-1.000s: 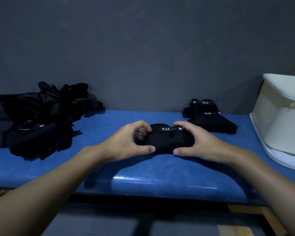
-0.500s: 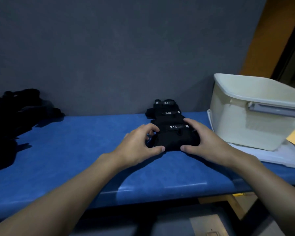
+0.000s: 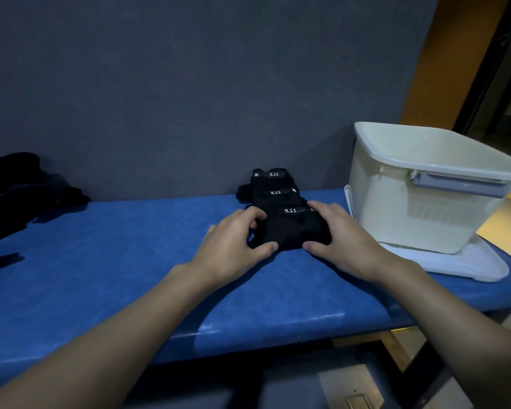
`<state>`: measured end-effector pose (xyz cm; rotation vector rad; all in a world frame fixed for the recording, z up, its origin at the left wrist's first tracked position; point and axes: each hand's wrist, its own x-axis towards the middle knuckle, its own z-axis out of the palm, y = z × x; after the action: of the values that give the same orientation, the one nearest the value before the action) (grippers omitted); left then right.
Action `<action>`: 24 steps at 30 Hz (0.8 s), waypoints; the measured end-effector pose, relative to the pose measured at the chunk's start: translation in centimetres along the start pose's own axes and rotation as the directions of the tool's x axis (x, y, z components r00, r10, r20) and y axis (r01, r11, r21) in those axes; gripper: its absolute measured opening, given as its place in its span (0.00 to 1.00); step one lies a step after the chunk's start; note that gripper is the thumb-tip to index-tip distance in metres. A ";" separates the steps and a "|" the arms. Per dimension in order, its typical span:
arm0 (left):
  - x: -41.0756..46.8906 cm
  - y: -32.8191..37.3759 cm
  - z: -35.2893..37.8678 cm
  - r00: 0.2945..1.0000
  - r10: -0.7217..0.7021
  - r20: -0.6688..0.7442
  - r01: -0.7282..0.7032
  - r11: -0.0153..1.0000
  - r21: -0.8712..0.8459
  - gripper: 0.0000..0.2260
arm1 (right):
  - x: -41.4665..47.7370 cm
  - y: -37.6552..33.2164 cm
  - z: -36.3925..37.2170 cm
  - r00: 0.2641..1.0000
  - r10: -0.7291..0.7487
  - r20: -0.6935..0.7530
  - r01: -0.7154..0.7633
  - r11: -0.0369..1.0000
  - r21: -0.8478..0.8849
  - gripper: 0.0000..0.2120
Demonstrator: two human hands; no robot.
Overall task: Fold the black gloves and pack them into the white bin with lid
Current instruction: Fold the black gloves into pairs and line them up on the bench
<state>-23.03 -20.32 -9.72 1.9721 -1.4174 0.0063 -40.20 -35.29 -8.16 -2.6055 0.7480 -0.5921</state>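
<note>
On the blue padded bench (image 3: 130, 261), the left hand (image 3: 233, 246) and right hand (image 3: 342, 240) are clasping a folded black fabric glove bundle (image 3: 292, 231) beside the open white plastic bin (image 3: 419, 202), soft, light and springy-looking, probably best pinched across both folded sides.

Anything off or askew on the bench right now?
Only one oddity: the white bin stands on its own lid and leans. The folded gloves sit in a neat row; both hands hold the nearest one.
</note>
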 end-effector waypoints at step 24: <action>-5.1 -6.6 -13.3 0.954 -0.207 -0.216 0.219 0.975 0.034 0.12 | 4.0 -16.4 4.8 0.965 -0.261 -0.015 0.262 0.964 0.048 0.27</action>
<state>-14.54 -7.96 -5.04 2.0945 -1.0751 0.1562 -28.01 -23.47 -3.76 -2.6761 0.3865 -0.6874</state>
